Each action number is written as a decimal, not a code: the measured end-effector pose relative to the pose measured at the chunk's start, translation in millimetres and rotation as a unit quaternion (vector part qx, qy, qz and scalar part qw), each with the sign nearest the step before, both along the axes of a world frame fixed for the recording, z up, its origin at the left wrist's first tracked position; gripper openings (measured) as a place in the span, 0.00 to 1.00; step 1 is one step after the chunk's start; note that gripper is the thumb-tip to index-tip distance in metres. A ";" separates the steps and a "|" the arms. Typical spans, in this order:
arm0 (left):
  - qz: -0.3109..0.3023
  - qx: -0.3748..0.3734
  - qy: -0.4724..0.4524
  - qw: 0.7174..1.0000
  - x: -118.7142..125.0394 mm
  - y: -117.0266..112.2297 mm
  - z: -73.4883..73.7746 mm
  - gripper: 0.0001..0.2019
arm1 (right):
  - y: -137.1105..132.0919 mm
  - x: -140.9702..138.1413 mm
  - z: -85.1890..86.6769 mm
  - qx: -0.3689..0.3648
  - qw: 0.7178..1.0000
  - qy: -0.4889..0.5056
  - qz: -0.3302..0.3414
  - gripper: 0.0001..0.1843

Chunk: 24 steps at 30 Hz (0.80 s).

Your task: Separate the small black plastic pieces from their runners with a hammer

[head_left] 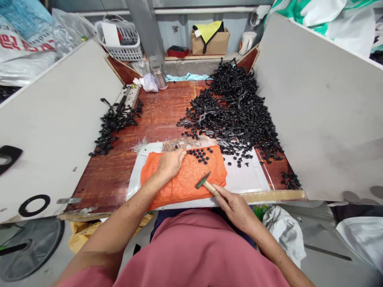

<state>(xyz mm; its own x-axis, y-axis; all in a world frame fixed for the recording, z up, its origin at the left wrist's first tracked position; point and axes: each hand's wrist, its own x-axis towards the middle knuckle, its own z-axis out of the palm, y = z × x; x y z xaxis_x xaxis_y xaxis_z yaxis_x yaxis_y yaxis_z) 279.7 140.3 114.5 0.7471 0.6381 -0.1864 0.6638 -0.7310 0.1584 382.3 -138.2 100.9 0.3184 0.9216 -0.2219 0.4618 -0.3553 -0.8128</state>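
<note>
My right hand (235, 205) is wrapped round the wooden handle of a small hammer (203, 180). The dark metal head hangs over an orange cloth (176, 187) spread on the bench. Resting at the cloth's far edge, my left hand (172, 163) has its fingers pressed together; whatever they hold is hidden. Just right of these fingertips lie several small round black plastic pieces (202, 155) on the cloth. Beyond the cloth is a worn, speckled block or strip (191, 142), partly covered.
A large heap of black plastic parts (236, 107) fills the back right; a smaller pile (112, 125) lies left. Pale panels (323, 111) wall both sides. At the back stand a steel flask (160, 77), a white basket (122, 50), a cardboard box (211, 43) and a mug (247, 43).
</note>
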 end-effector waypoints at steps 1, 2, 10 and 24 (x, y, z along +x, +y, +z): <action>0.000 0.007 -0.001 1.000 -0.1 -0.3 -1.2 0.21 | -0.1 -0.1 0.2 0.001 1.000 -0.001 0.000 0.27; 0.000 0.015 -0.004 1.000 -0.3 -0.6 -2.6 0.22 | -0.3 0.1 0.6 0.003 1.000 -0.001 0.002 0.27; 0.002 0.029 -0.023 0.999 -0.1 -2.0 -8.0 0.22 | 18.5 22.1 20.9 0.054 0.993 -0.104 -0.026 0.27; 0.019 0.020 -0.025 0.999 1.8 -4.3 -5.9 0.23 | 99.0 32.2 35.3 -0.056 0.894 -0.444 0.025 0.30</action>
